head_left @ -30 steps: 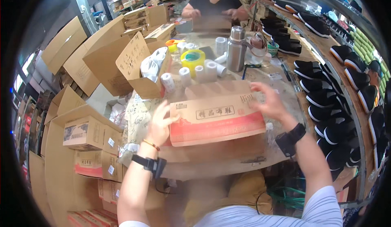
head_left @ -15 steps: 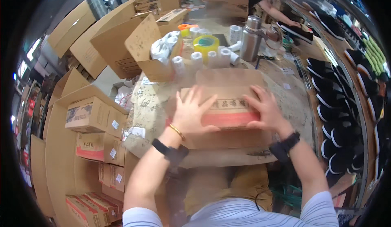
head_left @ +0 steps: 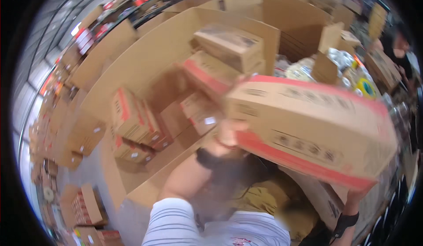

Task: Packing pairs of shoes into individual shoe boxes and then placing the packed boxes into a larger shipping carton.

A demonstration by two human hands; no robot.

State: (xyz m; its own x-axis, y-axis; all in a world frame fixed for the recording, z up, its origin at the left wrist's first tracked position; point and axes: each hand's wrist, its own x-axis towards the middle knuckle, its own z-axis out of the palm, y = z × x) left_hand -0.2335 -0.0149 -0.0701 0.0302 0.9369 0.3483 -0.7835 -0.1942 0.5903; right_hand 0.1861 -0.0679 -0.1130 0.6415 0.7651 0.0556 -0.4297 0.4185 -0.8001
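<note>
Both my hands hold a long brown cardboard box (head_left: 304, 122) with red bands, raised and tilted in front of me on the right. My left hand (head_left: 232, 132) grips its left end, with the fingers partly hidden and blurred. At the lower right corner, my right hand (head_left: 356, 194) supports the box from below, most of its fingers behind it. Left of the held box stands a large open carton (head_left: 105, 87). Inside it lie a row of red-banded boxes (head_left: 136, 120), a smaller box (head_left: 198, 111) and two stacked boxes, the upper one plain brown (head_left: 231, 43).
Beyond the held box, the worktable bears a yellow tape roll (head_left: 365, 87) and white rolls. More printed cardboard (head_left: 317, 197) lies below the held box. A person (head_left: 398, 47) is at the far right. An open carton of red packages (head_left: 81, 206) stands on the floor at lower left.
My view has swung left toward the large carton. Earlier my hands lay spread on a red-banded box on the table; now they hold a closed box up in the air.
</note>
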